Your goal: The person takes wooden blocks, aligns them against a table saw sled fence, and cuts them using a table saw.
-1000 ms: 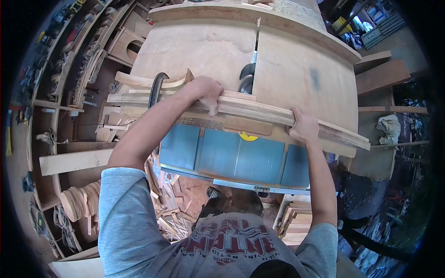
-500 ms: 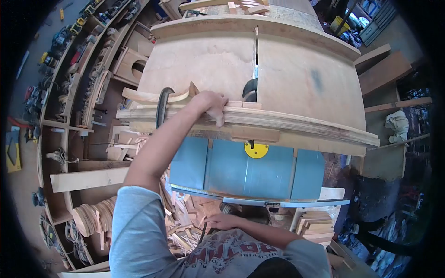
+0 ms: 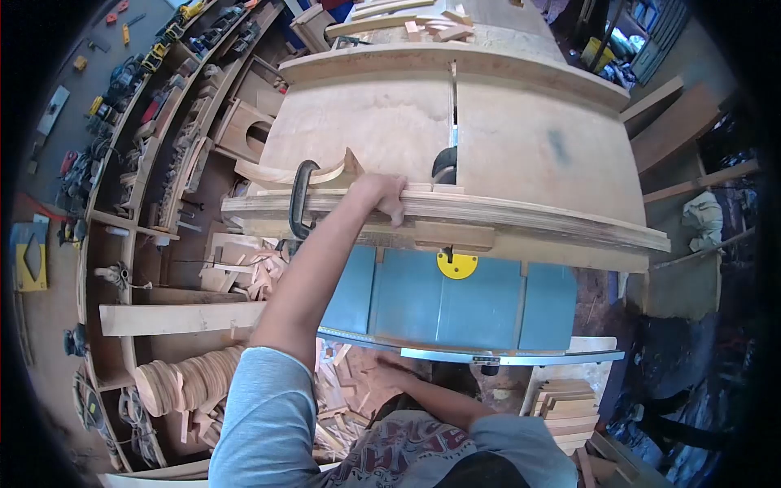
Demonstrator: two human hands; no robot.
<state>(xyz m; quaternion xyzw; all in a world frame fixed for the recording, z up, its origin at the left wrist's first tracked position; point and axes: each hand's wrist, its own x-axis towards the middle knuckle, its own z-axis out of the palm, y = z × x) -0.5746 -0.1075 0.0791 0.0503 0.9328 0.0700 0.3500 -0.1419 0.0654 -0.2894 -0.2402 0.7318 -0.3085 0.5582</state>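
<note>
My left hand point(image 3: 382, 195) is closed over the layered wooden rail point(image 3: 521, 213) at the near edge of a plywood sled point(image 3: 545, 138), fingers on its far side and thumb on the near side. Just left of it, a black clamp point(image 3: 300, 199) grips the rail, and a curved wooden piece point(image 3: 313, 176) lies behind. A dark round part point(image 3: 445, 163) stands in the sled's slot. Low in the view, in front of my body, my right hand point(image 3: 390, 376) is off the rail; its fingers are blurred and dark.
Under the sled is a blue saw table point(image 3: 480, 305) with a yellow insert point(image 3: 457, 265). Tool shelves point(image 3: 122, 220) line the left side. Offcuts litter the floor below. Stacked boards point(image 3: 569, 407) stand at lower right, and wood pieces point(image 3: 439, 31) lie beyond the sled.
My right hand has let go of the rail and come down to my body, then moved slightly up. My left hand stays on the rail. The view has shifted, showing more of the blue table.
</note>
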